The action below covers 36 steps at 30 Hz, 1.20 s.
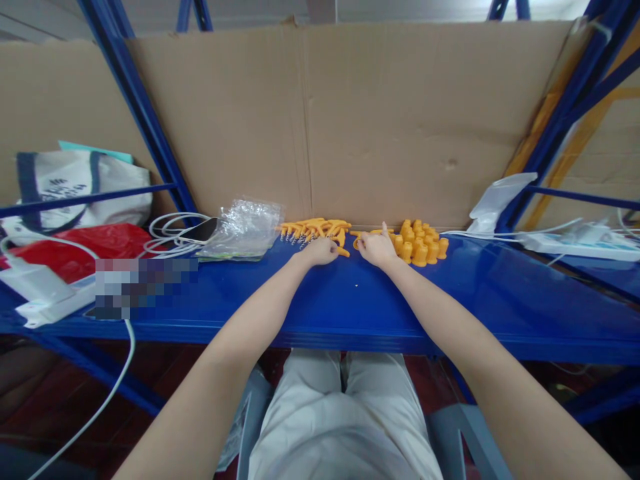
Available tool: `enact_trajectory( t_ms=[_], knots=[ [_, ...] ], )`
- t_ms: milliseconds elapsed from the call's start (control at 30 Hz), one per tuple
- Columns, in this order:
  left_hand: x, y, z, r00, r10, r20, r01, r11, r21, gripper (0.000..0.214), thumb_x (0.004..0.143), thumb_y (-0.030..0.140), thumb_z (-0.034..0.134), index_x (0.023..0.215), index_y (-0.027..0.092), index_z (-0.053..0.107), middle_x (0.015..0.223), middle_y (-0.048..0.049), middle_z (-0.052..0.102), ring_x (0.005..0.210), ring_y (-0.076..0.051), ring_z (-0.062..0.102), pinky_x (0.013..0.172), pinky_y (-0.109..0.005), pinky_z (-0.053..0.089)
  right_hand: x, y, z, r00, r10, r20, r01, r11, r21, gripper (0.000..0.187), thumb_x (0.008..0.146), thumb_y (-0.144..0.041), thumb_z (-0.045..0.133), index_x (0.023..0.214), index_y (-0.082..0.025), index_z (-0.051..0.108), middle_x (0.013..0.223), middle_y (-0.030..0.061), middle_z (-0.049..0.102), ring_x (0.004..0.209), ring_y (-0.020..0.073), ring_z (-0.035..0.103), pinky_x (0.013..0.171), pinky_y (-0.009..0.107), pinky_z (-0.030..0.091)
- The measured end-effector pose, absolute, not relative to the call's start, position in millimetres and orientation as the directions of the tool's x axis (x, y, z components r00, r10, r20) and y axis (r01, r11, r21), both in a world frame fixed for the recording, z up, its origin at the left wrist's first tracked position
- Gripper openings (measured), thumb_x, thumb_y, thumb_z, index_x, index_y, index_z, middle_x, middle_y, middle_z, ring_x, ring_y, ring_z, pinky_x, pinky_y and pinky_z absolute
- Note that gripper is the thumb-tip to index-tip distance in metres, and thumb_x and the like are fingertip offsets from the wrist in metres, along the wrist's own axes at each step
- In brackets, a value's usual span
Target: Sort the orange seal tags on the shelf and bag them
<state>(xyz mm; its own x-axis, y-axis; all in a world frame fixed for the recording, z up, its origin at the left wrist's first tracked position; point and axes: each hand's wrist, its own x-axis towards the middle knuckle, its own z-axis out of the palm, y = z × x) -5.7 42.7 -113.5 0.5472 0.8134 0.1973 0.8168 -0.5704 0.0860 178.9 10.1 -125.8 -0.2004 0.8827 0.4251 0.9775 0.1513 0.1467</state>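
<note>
Both arms were stretched forward over the blue bench point(350, 307), the hands set close together at its back edge, just apart from each other. The left hand point(320, 252) was seen knuckles up, fingers curled under into a loose fist. A single orange piece point(343, 252) stuck out at its inner side, touching it; whether it was gripped could not be told. The right hand point(376, 248) was also curled, one finger raised, with a small orange ring part point(356, 243) at its thumb side. A grip there could not be told either.

A row of flat orange pieces point(315, 229), small metal springs hanging from some, was laid just behind the left hand against the cardboard sheet point(350, 120). A tight cluster of orange caps point(421, 243), stood upright, was placed just beside the right hand, touching its outer edge or nearly so.

Left of the flat pieces a crumpled clear plastic bag point(245, 228) was seen, then a phone point(203, 230) lying on coiled white cables point(167, 235). Further left a red bag point(107, 240) and a white tote bag point(75, 187) were noted, with a white power strip point(43, 290) near the bench's front. At the right, well apart from the hands, a white pouch point(500, 197) and a second power strip point(575, 244) with cables were noted. Light trousers point(340, 413) were visible below the bench edge.
</note>
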Motion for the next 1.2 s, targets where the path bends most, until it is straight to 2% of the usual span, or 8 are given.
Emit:
enact_trajectory(
  t_ms=[133,267,433,633,767,867,933,1200],
  knots=[
    [-4.1,38.0,-111.7,0.529,0.813,0.245,0.823,-0.561,0.084,0.024,0.086,0.023,0.053,0.084,0.017,0.076,0.087,-0.0056,0.077,0.078,-0.017,0.067,0.072,-0.024,0.048,180.4,12.5,-131.2,-0.225,0.892,0.393,0.974,0.217,0.066,0.045,0.101,-0.028,0.035,0.142,-0.019,0.053,0.136,0.0162,0.063,0.124,0.0317,0.059,0.118,0.067,0.008],
    [-3.4,37.0,-110.1,0.519,0.796,0.313,0.822,-0.565,0.073,0.029,0.090,0.023,0.049,0.085,0.016,0.077,0.089,-0.0071,0.077,0.085,-0.019,0.068,0.080,-0.026,0.051,181.8,14.6,-133.0,-0.220,0.923,0.317,0.975,0.220,0.036,0.042,0.100,-0.032,0.040,0.138,-0.021,0.054,0.137,0.0164,0.060,0.128,0.0333,0.054,0.116,0.071,0.010],
    [-2.8,43.2,-113.6,0.513,0.785,0.348,0.821,-0.567,0.067,0.029,0.092,0.023,0.050,0.085,0.015,0.076,0.094,-0.0103,0.076,0.089,-0.021,0.069,0.085,-0.030,0.052,180.4,15.4,-132.5,-0.192,0.918,0.348,0.981,0.188,0.045,0.042,0.096,-0.021,0.041,0.136,-0.013,0.051,0.133,0.0199,0.060,0.129,0.0320,0.054,0.119,0.064,0.013],
    [-4.6,40.6,-111.8,0.469,0.833,0.294,0.854,-0.512,0.087,0.022,0.088,0.021,0.054,0.099,0.014,0.072,0.102,-0.0110,0.075,0.094,-0.022,0.070,0.085,-0.029,0.052,179.0,13.8,-132.8,-0.072,0.941,0.330,0.996,0.085,-0.023,0.045,0.097,-0.027,0.042,0.138,-0.008,0.048,0.132,0.0237,0.062,0.131,0.0349,0.052,0.117,0.065,0.017],
    [-11.3,32.6,-101.1,0.379,0.908,0.176,0.920,-0.390,0.030,0.035,0.084,0.030,0.060,0.115,0.015,0.068,0.117,-0.0148,0.073,0.107,-0.028,0.069,0.087,-0.032,0.053,181.3,12.7,-130.1,-0.052,0.946,0.321,0.998,0.062,-0.022,0.043,0.099,-0.032,0.046,0.135,-0.010,0.053,0.127,0.0219,0.067,0.128,0.0343,0.056,0.117,0.064,0.019],
    [-16.7,30.2,-94.8,0.361,0.932,0.023,0.932,-0.360,-0.039,0.030,0.080,0.025,0.059,0.106,0.017,0.072,0.114,-0.0142,0.074,0.106,-0.029,0.070,0.088,-0.031,0.053,183.1,10.9,-126.4,-0.065,0.936,0.346,0.998,0.070,0.000,0.038,0.099,-0.031,0.047,0.130,-0.012,0.059,0.124,0.0204,0.069,0.124,0.0327,0.059,0.117,0.062,0.020],
    [-19.2,30.8,-93.4,0.386,0.923,-0.004,0.921,-0.385,-0.057,0.026,0.078,0.020,0.058,0.099,0.018,0.074,0.108,-0.0127,0.076,0.103,-0.028,0.071,0.087,-0.029,0.053,184.3,8.9,-123.4,-0.078,0.926,0.369,0.997,0.079,0.013,0.037,0.099,-0.030,0.048,0.128,-0.012,0.061,0.123,0.0202,0.069,0.123,0.0321,0.060,0.117,0.061,0.020],
    [-18.8,35.9,-95.9,0.366,0.906,0.212,0.924,-0.381,0.035,0.027,0.079,0.018,0.055,0.095,0.016,0.077,0.104,-0.0132,0.077,0.099,-0.027,0.071,0.086,-0.030,0.054,192.2,4.7,-114.7,-0.086,0.868,0.489,0.996,0.092,0.011,0.034,0.099,-0.030,0.048,0.126,-0.014,0.063,0.123,0.0187,0.070,0.119,0.0315,0.063,0.118,0.060,0.019]
  ],
)
